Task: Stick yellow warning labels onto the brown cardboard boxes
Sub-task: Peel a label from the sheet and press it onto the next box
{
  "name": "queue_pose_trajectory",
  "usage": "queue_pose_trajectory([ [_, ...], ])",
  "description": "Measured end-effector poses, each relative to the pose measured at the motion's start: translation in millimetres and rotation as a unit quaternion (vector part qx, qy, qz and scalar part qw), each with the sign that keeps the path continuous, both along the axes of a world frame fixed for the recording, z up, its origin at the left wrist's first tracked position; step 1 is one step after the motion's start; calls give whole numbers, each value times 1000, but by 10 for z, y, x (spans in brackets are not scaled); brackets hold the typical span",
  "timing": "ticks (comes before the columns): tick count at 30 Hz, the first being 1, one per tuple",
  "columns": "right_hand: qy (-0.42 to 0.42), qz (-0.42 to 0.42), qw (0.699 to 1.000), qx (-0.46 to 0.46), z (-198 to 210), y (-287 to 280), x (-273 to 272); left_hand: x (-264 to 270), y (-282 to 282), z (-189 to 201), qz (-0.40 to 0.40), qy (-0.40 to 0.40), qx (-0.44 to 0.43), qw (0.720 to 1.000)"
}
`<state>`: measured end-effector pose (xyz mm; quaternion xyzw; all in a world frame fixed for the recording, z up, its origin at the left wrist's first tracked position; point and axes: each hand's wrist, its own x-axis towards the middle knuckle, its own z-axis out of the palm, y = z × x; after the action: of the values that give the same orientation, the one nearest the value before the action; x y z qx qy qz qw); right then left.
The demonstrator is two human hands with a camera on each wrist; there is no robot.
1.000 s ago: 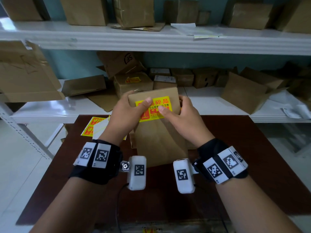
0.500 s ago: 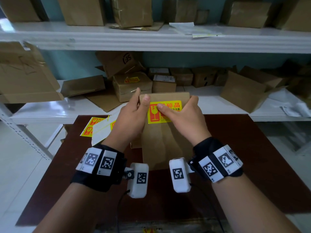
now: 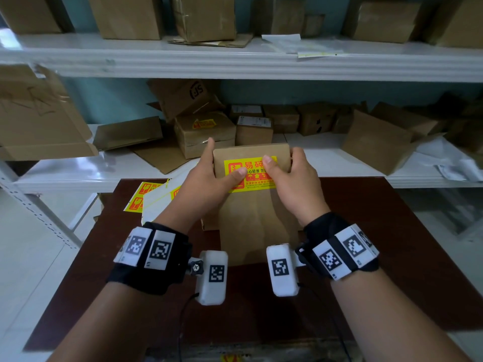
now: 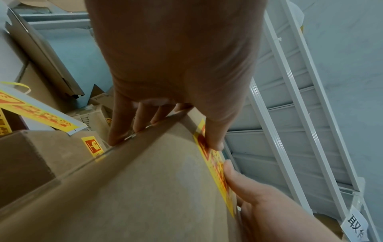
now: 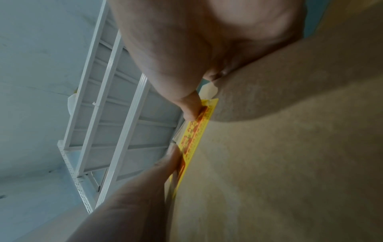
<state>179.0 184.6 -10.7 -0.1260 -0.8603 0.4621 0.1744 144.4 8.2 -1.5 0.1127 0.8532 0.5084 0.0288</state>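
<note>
I hold a brown cardboard box [image 3: 257, 220] tilted up over the dark table [image 3: 392, 257]. A yellow warning label [image 3: 252, 185] with red print lies across its upper face. My left hand [image 3: 209, 178] grips the box's left edge, fingers behind it, thumb pressed on the label's left part. My right hand [image 3: 294, 177] grips the right edge, its thumb on the label's top right. In the left wrist view the left hand [image 4: 176, 65] clamps the box [image 4: 134, 188] and both thumbs lie on the label [image 4: 215, 163]. The right wrist view shows the label [image 5: 194, 131] edge-on under both thumbs.
Sheets of yellow labels [image 3: 142, 195] and a white backing sheet [image 3: 156, 205] lie on the table's left. Another box [image 3: 209, 224] sits under the held one. A white shelf [image 3: 339, 163] behind carries several boxes, one labelled [image 3: 206, 134].
The box has shifted right and straightened. My right thumb has slid up and right across the label; my left thumb has moved further onto it.
</note>
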Motion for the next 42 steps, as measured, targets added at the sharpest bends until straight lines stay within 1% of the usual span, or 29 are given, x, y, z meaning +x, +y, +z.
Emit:
queue_pose_trajectory([
  [7,16,22,997,-78,23,48,-6,2,-24,18,-13,-10,0,1000],
  [11,17,30,994,-102,24,89,-24,-24,-84,9,-47,-22,20,998],
  [15,-10,31,995,-90,14,104,-21,-49,-134,-22,-76,-36,46,995],
  [18,-14,31,996,-85,12,99,-8,-90,-189,-54,-99,-38,55,993],
  [23,-1,75,992,-98,-18,88,43,-211,-336,-88,-130,-38,56,989],
  [28,-21,125,984,-122,-48,157,40,-269,-490,-104,-170,-66,60,981],
  [31,-30,147,983,-105,-29,170,58,-281,-521,-113,-177,-71,48,980],
  [34,-26,144,984,-99,-27,148,58,-265,-448,-100,-146,-65,50,986],
  [36,-16,138,987,-80,-51,115,53,-187,-300,-53,-87,-41,56,994],
  [39,0,126,991,-43,-96,61,47,-91,-102,-35,14,30,24,999],
  [40,4,122,992,-38,-99,51,47,-84,-75,-45,32,43,12,998],
  [42,8,120,992,-33,-100,52,50,-91,-69,-55,35,43,6,998],
])
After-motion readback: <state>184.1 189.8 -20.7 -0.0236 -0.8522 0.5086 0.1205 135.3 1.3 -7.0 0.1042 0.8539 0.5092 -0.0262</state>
